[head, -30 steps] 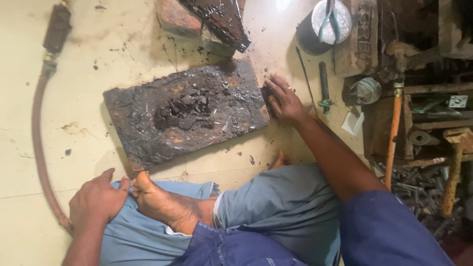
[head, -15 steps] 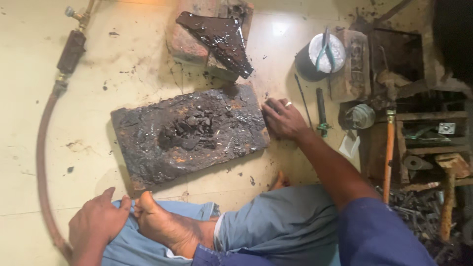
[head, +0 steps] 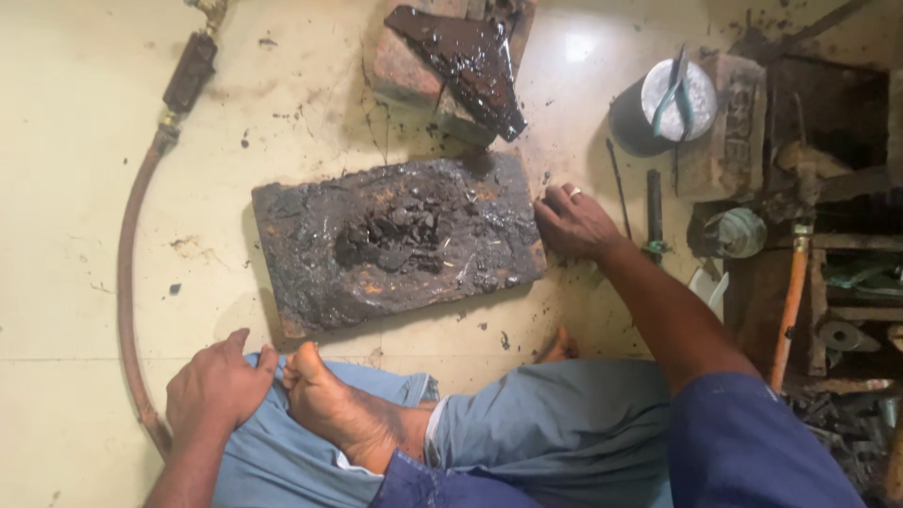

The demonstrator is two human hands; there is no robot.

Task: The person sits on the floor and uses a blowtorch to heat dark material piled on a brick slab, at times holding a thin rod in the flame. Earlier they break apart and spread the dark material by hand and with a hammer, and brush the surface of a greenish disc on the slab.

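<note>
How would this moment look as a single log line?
left hand: resting on knee | right hand: on right edge of tar-blackened slab | hose: on floor, left | pliers: on tin

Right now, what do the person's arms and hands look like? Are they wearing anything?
Both hands are bare, with no gloves. The right hand wears a pale ring on one of its fingers, and its arm comes out of a dark blue sleeve that ends above the elbow. The left hand has no ring that shows, and its forearm is bare.

a glossy cream tiled floor (head: 85, 188), smeared with dark grime, reflected light; cluttered wooden shelving (head: 837, 282) stood at right.
</note>
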